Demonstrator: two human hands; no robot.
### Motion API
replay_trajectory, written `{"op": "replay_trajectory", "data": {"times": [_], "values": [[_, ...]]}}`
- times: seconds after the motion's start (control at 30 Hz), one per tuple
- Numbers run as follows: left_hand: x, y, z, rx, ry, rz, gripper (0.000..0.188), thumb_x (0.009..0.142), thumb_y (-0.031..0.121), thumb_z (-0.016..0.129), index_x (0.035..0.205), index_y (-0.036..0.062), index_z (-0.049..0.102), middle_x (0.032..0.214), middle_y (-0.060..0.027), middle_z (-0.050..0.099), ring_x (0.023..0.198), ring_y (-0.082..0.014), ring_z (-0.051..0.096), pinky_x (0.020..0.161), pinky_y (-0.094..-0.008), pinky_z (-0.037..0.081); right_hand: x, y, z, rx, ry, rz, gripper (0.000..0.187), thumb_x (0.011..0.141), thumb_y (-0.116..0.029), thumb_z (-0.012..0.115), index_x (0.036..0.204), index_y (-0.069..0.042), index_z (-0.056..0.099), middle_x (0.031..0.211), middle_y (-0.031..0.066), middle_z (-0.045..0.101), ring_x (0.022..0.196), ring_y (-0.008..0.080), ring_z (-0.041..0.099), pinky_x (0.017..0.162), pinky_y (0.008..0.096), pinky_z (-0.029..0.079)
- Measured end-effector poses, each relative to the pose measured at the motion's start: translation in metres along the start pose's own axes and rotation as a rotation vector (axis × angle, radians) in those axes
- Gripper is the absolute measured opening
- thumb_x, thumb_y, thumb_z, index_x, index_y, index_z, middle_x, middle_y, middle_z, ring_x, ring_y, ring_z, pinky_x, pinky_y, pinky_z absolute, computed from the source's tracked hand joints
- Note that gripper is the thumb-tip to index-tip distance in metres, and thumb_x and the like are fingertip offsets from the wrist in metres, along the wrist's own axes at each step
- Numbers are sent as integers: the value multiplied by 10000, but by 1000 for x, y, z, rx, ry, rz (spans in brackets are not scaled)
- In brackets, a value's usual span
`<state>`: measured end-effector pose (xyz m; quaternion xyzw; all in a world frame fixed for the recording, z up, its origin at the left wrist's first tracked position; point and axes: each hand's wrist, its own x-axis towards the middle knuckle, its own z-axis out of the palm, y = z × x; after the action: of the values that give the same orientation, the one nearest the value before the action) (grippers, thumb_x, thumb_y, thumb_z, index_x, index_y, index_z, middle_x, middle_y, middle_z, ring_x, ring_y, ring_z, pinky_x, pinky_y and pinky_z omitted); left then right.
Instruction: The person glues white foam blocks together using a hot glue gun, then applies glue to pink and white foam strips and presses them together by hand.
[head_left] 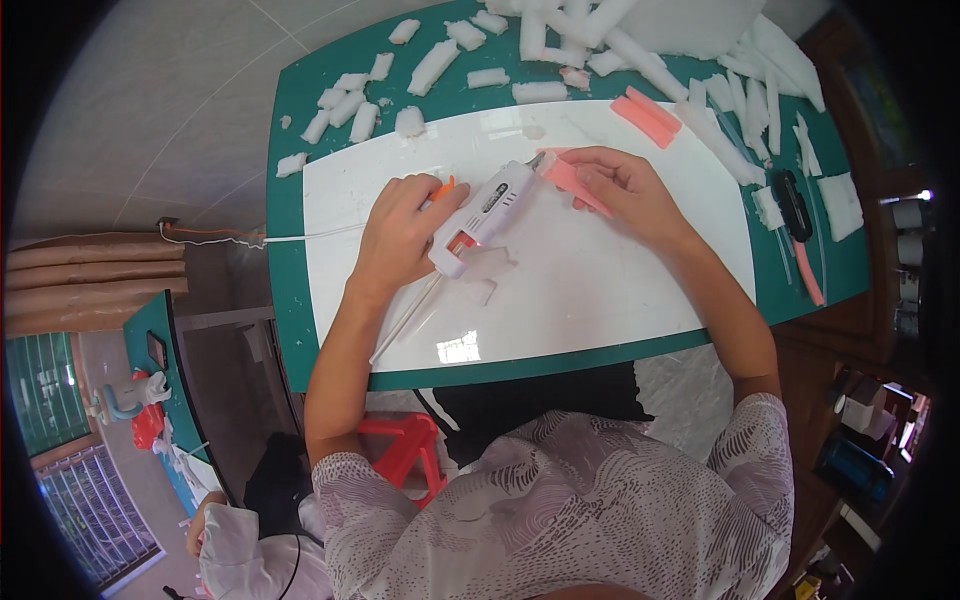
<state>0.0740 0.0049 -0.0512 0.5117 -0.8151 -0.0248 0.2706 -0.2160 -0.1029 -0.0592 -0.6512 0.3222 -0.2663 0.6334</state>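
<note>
My left hand (402, 222) is closed round the handle of a white hot glue gun (488, 212) with an orange trigger. A white glue stick (405, 322) juts from the gun's back end. The gun's nozzle meets the edge of a small pink piece of fabric or felt (578, 184), which my right hand (628, 196) pinches between thumb and fingers. Both hands are above a glossy white board (600, 290). Farther back on the board lies a folded pink strip (646, 116).
Several white stuffing rolls (434, 68) lie on the green table (310, 90). Larger white sheets (690, 25) are heaped at the far right. A black-handled tool (792, 205) lies at the right edge. A red stool (405, 445) stands below. Another person (255, 550) sits at the lower left.
</note>
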Motion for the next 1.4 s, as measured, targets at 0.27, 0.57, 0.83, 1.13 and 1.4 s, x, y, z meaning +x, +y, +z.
{"op": "replay_trajectory", "data": {"times": [0.27,0.57,0.83,1.13,1.4], "values": [[-1,0,0,4,6,-1,543,603,-88,679,1134,23,697,1010,-166,620,904,-328,576,780,-375,463,0,-4,2,-34,3,4,313,1028,-139,545,1289,16,621,1033,88,685,832,132,659,773,248,530],[0,0,-1,2,-2,3,533,605,-83,681,1128,20,697,1004,-163,619,900,-326,575,772,-373,463,0,-2,2,0,-3,2,308,1021,-123,539,1282,19,620,1057,91,685,838,138,658,784,254,536],[0,0,0,12,2,9,567,587,-107,665,1139,21,698,1013,-167,624,900,-330,580,776,-375,468,0,-1,1,-10,-5,-5,314,1025,-134,544,1288,22,617,1060,95,686,843,137,659,785,251,538],[0,-1,1,3,5,8,544,600,-83,685,1134,18,699,1011,-170,624,906,-330,580,781,-377,469,0,-2,1,1,-10,-7,316,1023,-126,545,1291,28,614,1058,97,689,843,136,665,783,245,541],[-1,-1,1,4,2,7,535,606,-41,710,1137,24,699,1011,-170,621,907,-331,580,784,-382,469,0,-2,1,-4,-4,-2,306,1022,-120,541,1285,18,620,1044,89,687,833,132,657,780,248,534]]}}
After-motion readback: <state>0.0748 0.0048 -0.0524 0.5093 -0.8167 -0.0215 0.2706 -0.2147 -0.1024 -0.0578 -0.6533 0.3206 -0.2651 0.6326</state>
